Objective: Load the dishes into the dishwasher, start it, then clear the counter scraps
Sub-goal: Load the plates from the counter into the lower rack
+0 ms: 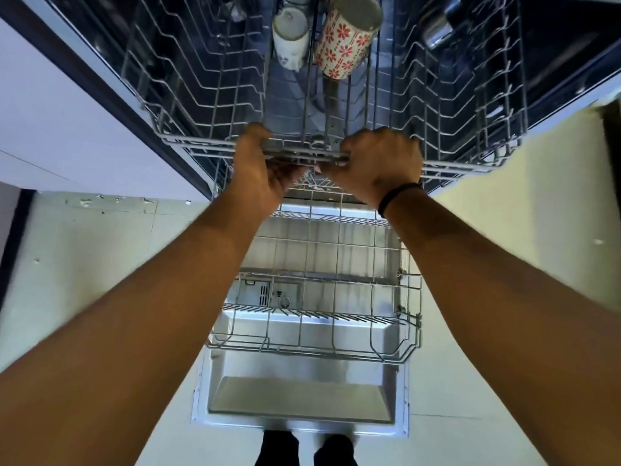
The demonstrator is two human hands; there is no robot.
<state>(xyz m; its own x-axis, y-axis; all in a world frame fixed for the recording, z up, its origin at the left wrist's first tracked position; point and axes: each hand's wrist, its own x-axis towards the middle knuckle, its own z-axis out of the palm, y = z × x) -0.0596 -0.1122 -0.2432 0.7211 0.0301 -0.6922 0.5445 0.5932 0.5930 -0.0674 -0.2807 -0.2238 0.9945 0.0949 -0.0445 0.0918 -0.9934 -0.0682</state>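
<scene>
The dishwasher door (pixel 300 395) lies folded down flat in the near middle, and the lower rack (pixel 312 331) is rolled out over it with nothing visible in it. Above it and farther off, the upper rack (pixel 453 105) spans the frame, its long front rail running left to right. Both hands grip that rail side by side at its middle: the left hand (pixel 258 169) has its fingers curled over the top of the wire, the right hand (pixel 376 163) (a dark band at its wrist) is wrapped round it just to the right. Neither is nearer; they share the pull evenly. The rack slides along the near-far line, square to the rail, so any push or pull should go straight along the forearms. Far in the rack's middle row, well apart from the fingers, a flowered mug (pixel 346 38) lies tipped beside a white mug (pixel 290 38).
</scene>
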